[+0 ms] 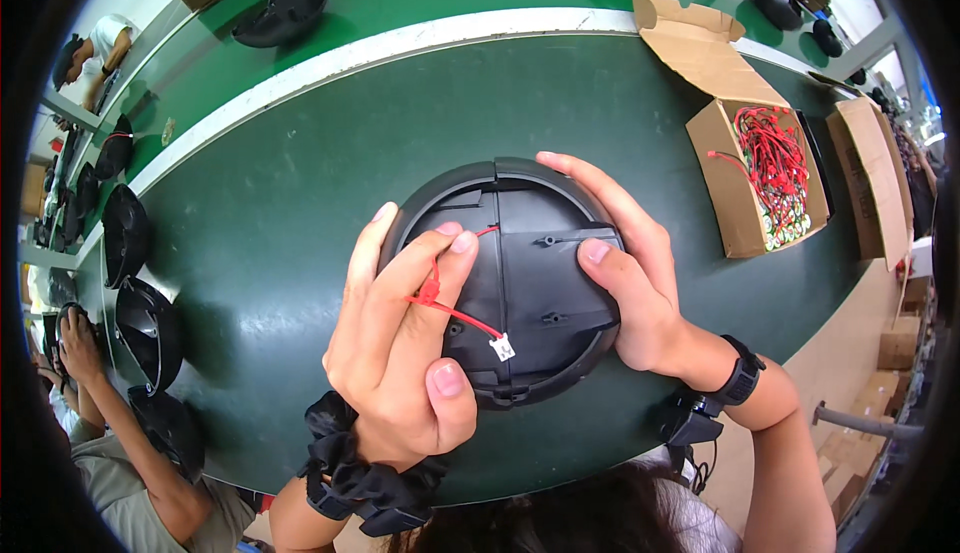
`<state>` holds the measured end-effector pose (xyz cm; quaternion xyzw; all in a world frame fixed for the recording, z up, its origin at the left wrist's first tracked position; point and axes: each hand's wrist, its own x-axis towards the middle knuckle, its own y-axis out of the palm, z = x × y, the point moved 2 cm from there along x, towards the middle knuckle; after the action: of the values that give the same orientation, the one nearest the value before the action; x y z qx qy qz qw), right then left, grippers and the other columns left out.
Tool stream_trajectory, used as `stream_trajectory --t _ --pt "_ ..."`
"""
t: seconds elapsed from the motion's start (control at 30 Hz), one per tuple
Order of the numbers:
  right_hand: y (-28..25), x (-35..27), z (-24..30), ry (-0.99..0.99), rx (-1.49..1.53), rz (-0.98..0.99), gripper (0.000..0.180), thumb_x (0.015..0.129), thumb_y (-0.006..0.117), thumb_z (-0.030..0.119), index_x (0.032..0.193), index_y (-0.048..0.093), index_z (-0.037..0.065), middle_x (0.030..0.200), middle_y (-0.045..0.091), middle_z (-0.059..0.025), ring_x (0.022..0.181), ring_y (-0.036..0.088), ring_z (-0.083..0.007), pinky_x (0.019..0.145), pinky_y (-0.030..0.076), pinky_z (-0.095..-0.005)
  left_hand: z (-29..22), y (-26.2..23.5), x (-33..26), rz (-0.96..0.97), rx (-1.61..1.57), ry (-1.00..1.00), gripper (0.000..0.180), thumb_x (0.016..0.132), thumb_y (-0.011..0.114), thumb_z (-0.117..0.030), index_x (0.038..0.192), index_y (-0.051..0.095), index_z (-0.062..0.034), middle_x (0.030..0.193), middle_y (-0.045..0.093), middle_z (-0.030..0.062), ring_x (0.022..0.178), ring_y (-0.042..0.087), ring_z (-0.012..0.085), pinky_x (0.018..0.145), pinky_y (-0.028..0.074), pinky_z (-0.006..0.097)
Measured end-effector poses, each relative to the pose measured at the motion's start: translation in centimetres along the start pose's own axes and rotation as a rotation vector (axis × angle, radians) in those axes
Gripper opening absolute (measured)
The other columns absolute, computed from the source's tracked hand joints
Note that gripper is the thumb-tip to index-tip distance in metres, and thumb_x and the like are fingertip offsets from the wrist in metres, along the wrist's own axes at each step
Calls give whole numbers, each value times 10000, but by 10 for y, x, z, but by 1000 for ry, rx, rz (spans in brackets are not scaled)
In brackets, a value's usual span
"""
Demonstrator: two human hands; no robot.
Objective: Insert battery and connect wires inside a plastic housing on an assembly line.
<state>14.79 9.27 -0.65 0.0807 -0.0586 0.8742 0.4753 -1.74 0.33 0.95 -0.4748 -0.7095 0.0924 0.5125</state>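
Note:
Between my hands is a round black plastic housing [545, 298], made of two halves that meet along a seam down its middle. My left hand [400, 343] is closed on its left side, with the index and middle fingers over the inner face near a red wire [470, 321]. That wire comes out near the seam and ends in a small white connector [502, 347] lying over the housing. My right hand [640, 283] grips the right rim, thumb on the inner face and fingers round the outside. The underside of the housing is hidden.
An open cardboard box [730, 178] at right holds many red-wired cells [775, 163]. Another carton [870, 178] stands beyond it. Black shells [148, 333] line the left edge, where a co-worker's arm [130, 423] reaches in. A white ledge [400, 41] crosses behind the green table [290, 173].

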Motion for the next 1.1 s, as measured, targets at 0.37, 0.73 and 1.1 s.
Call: stream_trajectory --t 0.37,0.73,1.1 --pt "-7 4 10 6 -160 109 462 875 474 98 1288 416 -102 1167 572 -278 1098 582 -364 960 418 -363 -4 0 1 66 36 0 503 878 328 -229 1060 642 120 1060 606 223 967 593 459 962 443 558" --pt "-3 4 5 -24 -122 60 462 890 461 114 1299 409 -94 1123 587 -229 1065 574 -257 959 408 -323 -1 5 3 49 21 69 480 885 333 -224 1032 642 113 1058 608 222 943 605 437 973 433 575" --pt "-27 25 -32 175 298 221 590 997 288 509 1284 426 12 1366 450 -168 1275 431 -242 1083 296 -361 -5 4 2 83 -48 28 495 898 333 -249 1002 675 93 1026 631 195 948 606 454 960 454 550"
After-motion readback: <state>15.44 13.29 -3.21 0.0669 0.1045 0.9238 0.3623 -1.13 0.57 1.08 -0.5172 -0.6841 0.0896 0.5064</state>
